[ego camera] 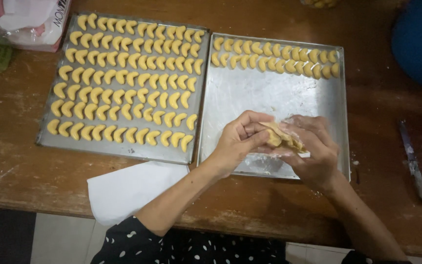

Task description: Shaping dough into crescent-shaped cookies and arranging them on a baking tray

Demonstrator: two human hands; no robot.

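Observation:
My left hand (240, 138) and my right hand (313, 149) meet over the near part of the right metal tray (269, 95). Both are closed on a lump of pale yellow dough (282, 138) pressed between the fingers. Two rows of crescent-shaped dough pieces (275, 56) lie along the far edge of that tray. The left metal tray (123, 146) is filled with several rows of the same crescents (128, 78).
A white paper sheet (123, 190) hangs over the near edge of the wooden table (15, 171). A knife (412, 164) lies at the right. A blue round object (421, 41) sits far right, and a plastic-wrapped packet (30, 22) far left.

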